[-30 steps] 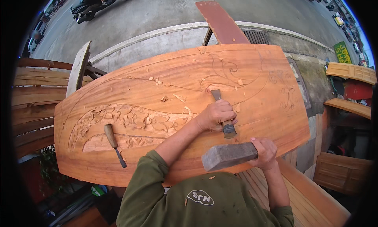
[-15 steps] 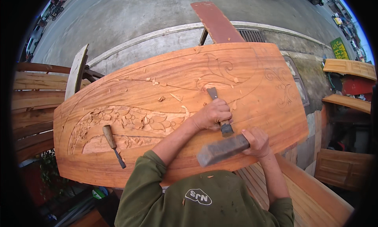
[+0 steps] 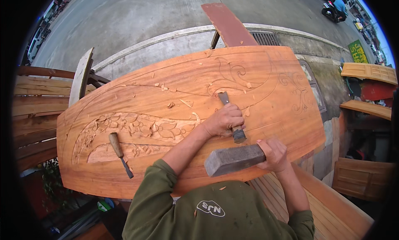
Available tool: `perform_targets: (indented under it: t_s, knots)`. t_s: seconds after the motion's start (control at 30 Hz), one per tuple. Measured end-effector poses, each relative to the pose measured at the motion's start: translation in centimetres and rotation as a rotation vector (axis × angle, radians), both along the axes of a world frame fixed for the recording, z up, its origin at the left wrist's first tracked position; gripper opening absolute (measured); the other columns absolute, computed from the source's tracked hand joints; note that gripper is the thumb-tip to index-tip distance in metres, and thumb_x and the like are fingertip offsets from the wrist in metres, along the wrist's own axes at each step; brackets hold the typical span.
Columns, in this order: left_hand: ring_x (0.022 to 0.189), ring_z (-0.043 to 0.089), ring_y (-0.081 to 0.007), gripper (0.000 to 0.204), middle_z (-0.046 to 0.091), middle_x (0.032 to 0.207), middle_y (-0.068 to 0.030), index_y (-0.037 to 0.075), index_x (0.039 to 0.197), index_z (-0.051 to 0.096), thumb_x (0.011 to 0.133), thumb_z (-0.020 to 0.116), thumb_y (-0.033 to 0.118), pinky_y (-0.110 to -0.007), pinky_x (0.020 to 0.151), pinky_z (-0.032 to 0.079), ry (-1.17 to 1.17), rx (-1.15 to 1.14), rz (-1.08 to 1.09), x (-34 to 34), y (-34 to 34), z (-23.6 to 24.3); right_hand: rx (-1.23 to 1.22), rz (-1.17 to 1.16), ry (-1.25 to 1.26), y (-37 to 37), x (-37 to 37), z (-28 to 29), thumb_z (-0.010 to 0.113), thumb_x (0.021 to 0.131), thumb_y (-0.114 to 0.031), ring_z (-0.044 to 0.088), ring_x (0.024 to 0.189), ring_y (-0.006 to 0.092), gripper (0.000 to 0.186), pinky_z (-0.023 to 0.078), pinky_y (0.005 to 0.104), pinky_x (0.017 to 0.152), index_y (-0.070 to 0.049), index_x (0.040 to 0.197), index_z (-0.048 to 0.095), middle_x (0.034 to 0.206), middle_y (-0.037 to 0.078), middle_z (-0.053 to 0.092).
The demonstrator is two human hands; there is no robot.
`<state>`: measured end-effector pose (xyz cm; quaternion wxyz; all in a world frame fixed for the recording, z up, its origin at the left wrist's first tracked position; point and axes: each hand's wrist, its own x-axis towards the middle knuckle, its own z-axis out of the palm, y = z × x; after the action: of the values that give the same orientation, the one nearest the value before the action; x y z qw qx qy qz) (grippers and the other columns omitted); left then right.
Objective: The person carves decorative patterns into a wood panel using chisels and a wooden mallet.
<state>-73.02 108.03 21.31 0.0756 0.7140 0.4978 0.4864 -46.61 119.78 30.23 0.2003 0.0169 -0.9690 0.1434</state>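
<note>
Motorcycle (image 3: 333,11) moved rightward, far beyond right hand (image 3: 273,154); right gripping grey mallet (image 3: 235,160), left hand (image 3: 226,120) clamped round chisel (image 3: 224,98).

Grey road (image 3: 141,21); daylight; green sign (image 3: 358,52)

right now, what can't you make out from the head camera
Head view: mid-handle of the held chisel, wrapped by the left hand.
Head view: the gripped end of the grey block, and any handle there, covered by the right hand.
Head view: part of the near edge of the carved panel, behind the green shirt.
Head view: details of the motorbike, too small.
</note>
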Motion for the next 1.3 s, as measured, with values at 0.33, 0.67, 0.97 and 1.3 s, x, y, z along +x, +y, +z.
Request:
perform_targets:
  t_s: [0.33, 0.67, 0.97, 1.3]
  knots:
    - [0.085, 0.061, -0.0279, 0.024, 0.056, 0.081, -0.0046, 0.011, 0.084, 0.065, 0.084, 0.089, 0.013, -0.042, 0.077, 0.046, -0.064, 0.018, 0.023, -0.3, 0.3, 0.4, -0.039, 0.016, 0.054, 0.9, -0.6, 0.1, 0.092, 0.076, -0.029, 0.067, 0.071, 0.0293, 0.062, 0.055, 0.0411, 0.061, -0.008, 0.127, 0.062, 0.089, 0.01, 0.064]
    - [0.087, 0.061, -0.0273, 0.023, 0.057, 0.083, -0.0039, 0.012, 0.084, 0.065, 0.089, 0.087, 0.017, -0.041, 0.079, 0.046, -0.014, 0.012, 0.014, -0.5, 0.3, 0.4, 0.025, -0.005, -0.021, 1.1, -1.1, 0.3, 0.089, 0.086, -0.035, 0.068, 0.07, 0.0275, 0.056, 0.055, 0.0409, 0.059, -0.008, 0.127, 0.061, 0.086, 0.009, 0.062]
    - [0.085, 0.06, -0.0269, 0.024, 0.056, 0.083, -0.0038, 0.012, 0.085, 0.064, 0.088, 0.088, 0.017, -0.041, 0.077, 0.045, 0.015, 0.016, 0.014, -0.9, 0.9, 0.2, -0.01, -0.001, -0.023, 2.0, -1.6, -0.2, 0.088, 0.076, -0.029, 0.068, 0.074, 0.031, 0.063, 0.055, 0.0409, 0.063, -0.007, 0.128, 0.062, 0.09, 0.012, 0.065]
    - [0.079, 0.06, -0.0279, 0.028, 0.056, 0.078, -0.0049, 0.011, 0.08, 0.061, 0.087, 0.088, 0.014, -0.043, 0.073, 0.044, -0.073, 0.03, 0.018, -0.9, 1.3, 0.5, -0.089, 0.103, 0.232, -0.4, -2.0, 0.7, 0.095, 0.083, -0.051, 0.063, 0.063, 0.0261, 0.077, 0.05, 0.0382, 0.053, -0.011, 0.131, 0.05, 0.087, 0.007, 0.063]
